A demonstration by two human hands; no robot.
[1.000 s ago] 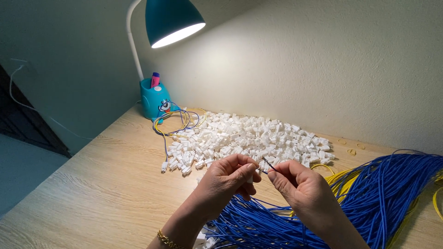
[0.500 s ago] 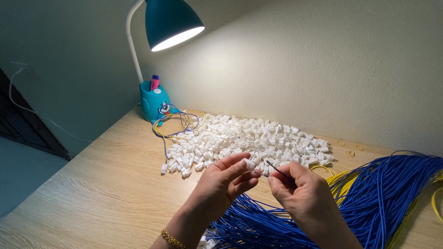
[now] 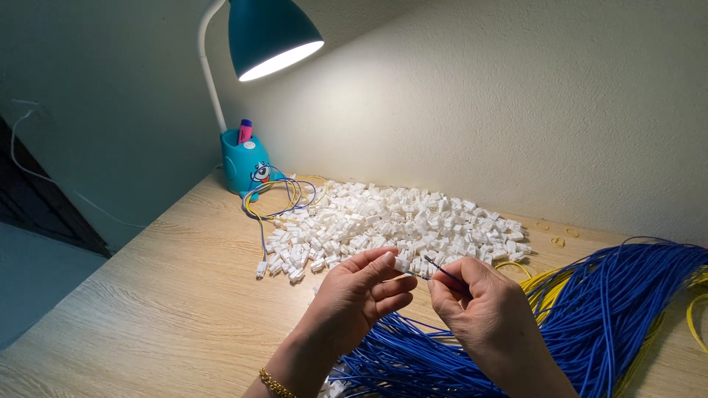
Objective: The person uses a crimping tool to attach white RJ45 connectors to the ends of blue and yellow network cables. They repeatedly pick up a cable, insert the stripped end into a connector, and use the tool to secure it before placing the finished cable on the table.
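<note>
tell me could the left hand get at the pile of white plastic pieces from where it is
Probably yes: the left hand is just in front of the pile of white plastic pieces, with nothing between them, though its fingertips already pinch one white piece.

A single head-worn camera looks down and forward across the wooden surface (image 3: 147, 309) toward the white wall (image 3: 516, 110). It sits close above the left hand (image 3: 354, 295) and right hand (image 3: 479, 309), low in frame. The surface's right end seems cropped out.
</note>
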